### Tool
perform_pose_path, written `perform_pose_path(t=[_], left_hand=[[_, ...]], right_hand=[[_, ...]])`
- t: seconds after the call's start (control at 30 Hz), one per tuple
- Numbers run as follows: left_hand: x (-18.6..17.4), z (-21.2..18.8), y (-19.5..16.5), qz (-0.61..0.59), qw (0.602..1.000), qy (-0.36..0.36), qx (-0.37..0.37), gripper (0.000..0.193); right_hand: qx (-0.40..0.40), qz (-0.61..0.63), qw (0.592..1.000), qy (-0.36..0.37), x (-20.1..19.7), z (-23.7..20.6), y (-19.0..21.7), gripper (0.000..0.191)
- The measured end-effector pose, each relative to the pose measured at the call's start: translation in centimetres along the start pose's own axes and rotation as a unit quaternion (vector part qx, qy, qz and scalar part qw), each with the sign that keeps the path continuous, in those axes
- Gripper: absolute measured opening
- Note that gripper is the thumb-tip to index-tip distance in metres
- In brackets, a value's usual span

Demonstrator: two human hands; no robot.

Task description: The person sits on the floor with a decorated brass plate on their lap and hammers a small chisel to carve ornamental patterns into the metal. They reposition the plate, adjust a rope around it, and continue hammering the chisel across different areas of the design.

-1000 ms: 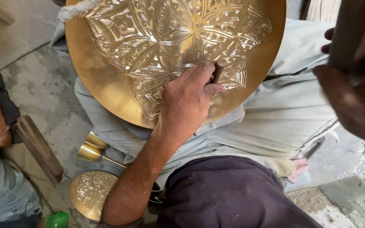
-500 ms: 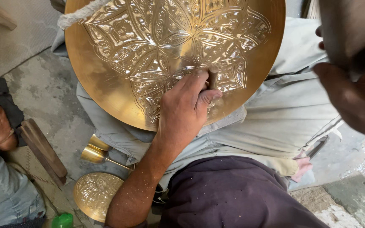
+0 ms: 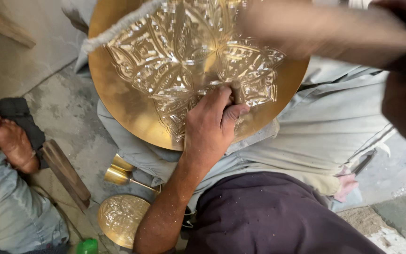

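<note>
Concrete floor; left hand (image 3: pixel 211 126) on engraved brass tray (image 3: pixel 132 108).

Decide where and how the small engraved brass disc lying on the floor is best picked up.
Take the small brass disc by its rim, from its left edge: it lies flat on the floor, so only the edge gives purchase. Its right side sits under the left forearm, and a brass goblet lies just above it.
</note>
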State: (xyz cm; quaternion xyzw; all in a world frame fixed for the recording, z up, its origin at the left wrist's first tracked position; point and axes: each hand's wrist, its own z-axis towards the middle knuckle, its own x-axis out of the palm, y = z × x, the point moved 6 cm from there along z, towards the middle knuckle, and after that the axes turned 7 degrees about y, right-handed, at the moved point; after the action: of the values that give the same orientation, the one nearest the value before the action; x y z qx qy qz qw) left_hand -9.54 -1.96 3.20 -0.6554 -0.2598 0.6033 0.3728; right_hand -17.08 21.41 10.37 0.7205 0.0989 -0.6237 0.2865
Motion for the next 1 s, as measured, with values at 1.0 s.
perform_pose_path(t=[1.0], left_hand=[[-0.9,1.6,-1.1,-0.023,0.997,0.054,-0.042,0.026]], right_hand=[[0.104,-0.137,0.966,0.191,-1.4,0.5,-0.5,0.049]])
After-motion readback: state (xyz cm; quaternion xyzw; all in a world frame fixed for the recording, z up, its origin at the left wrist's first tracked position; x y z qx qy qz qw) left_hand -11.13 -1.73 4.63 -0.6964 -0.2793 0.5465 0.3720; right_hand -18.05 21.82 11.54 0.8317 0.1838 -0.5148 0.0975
